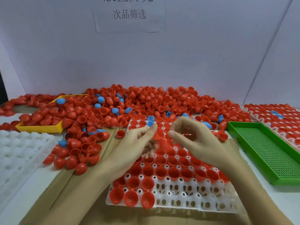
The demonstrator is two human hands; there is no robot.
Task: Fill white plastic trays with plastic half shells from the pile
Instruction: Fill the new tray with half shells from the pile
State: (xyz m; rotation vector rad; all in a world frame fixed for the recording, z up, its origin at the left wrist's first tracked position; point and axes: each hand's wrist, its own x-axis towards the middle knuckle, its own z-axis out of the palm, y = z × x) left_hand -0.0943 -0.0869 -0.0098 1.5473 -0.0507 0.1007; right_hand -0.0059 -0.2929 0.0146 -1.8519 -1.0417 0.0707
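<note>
The half shells [139,103] I sort are glossy red and blue plastic; my white tray [186,197] is smooth, slightly shiny plastic, the green tray [266,143] perforated plastic, over matt brown cardboard [53,189].

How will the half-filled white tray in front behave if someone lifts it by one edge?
The white tray looks thin, perforated plastic, so it will probably flex or sag. The red half shells sit loosely in its cups, mostly toward the far and left side, so it is likely unevenly weighted; tilting could spill them. Probably light overall.
</note>
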